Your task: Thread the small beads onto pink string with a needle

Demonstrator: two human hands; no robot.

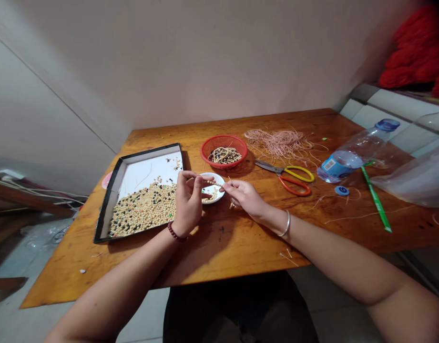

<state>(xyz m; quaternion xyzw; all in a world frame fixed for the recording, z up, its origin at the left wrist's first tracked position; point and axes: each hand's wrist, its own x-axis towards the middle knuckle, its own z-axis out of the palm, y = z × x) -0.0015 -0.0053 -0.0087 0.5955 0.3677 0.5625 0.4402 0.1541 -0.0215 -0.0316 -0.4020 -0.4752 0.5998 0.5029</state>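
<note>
A short string of beads (215, 183) stretches between my two hands, above a small white dish (219, 194) with loose beads in it. My left hand (190, 197) pinches the string's left end between thumb and fingers. At the other end, my right hand (242, 194) is closed on the string, with a bit of thread showing above the fingertips. Left of my hands lies a black-edged tray (114, 209), partly filled with cream, dark and a few green beads (144, 209).
Behind the dish is a red basket (223, 143) of strung beads. To its right lie pink cord (276, 143), scissors (287, 175), a tilted plastic bottle (355, 155), a blue cap (342, 190), a green strip (376, 200) and a clear plastic bag (419, 176). The wooden table (205, 262) meets a wall.
</note>
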